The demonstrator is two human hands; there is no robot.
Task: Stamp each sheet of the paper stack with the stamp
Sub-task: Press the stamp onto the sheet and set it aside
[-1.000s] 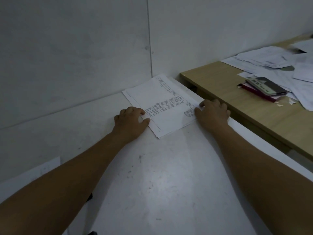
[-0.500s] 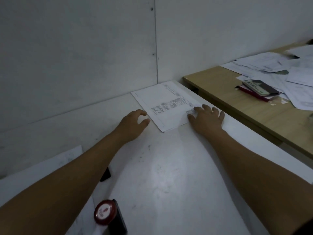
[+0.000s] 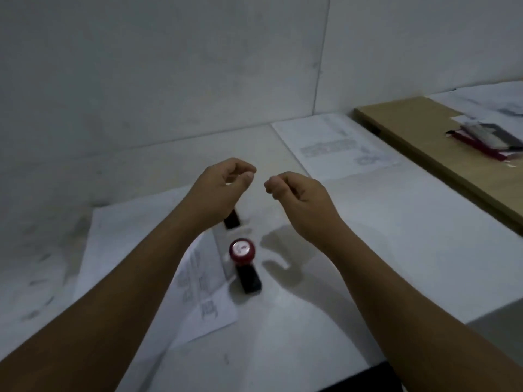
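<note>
My left hand (image 3: pixel 220 185) and right hand (image 3: pixel 300 193) hold nothing. Reaching down carelessly, I could topple the stamp (image 3: pixel 242 250), which stands upright just below them at the edge of the paper stack (image 3: pixel 203 295). Both hands hover above the table (image 3: pixel 396 236), fingers loosely curled, near each other but not touching. Another sheet (image 3: pixel 339 142) lies beyond.

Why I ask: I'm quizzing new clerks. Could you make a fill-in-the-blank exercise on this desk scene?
1. The stamp has a ____ top.
2. The left hand and the right hand both hold ____.
3. The far papers lie on the ____ table, beside the wooden desk.
Missing: red; nothing; white.
</note>
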